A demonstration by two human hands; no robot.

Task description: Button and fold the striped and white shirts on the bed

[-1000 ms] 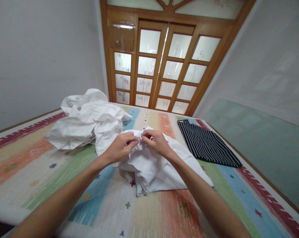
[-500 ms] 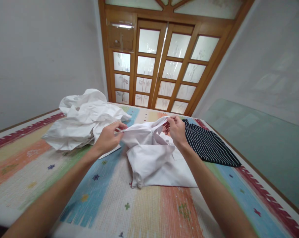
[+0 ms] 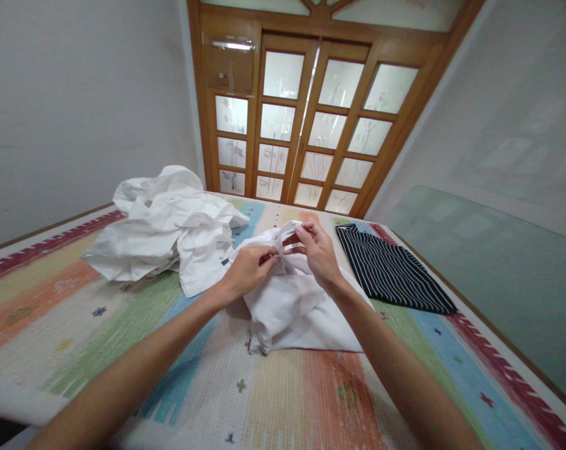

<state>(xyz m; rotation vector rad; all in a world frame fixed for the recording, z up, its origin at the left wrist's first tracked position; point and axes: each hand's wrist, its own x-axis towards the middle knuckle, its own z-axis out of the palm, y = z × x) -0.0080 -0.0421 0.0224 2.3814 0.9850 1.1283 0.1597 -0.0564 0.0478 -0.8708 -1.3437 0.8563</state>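
1. Centrally, one white garment (image 3: pixel 302 312) lies bunched on the sheet (image 3: pixel 227 387), between its left and right edges.
2. Two hands touch it: the left hand (image 3: pixel 248 272) has fingers clamped on its raised fold; the right hand (image 3: pixel 319 255) curls there, grip unclear.
3. One white heap (image 3: pixel 156 231), pieces uncountable, sits toward the far left corner.
4. One striped garment (image 3: pixel 395 269) lies along the right edge.

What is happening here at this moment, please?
A person's left hand pinches a white cloth; the right hand touches the same gathered part, its grip unclear. The cloth lies on a colourful striped cover, between a rumpled white heap to the left and a flat black-and-white striped garment to the right.
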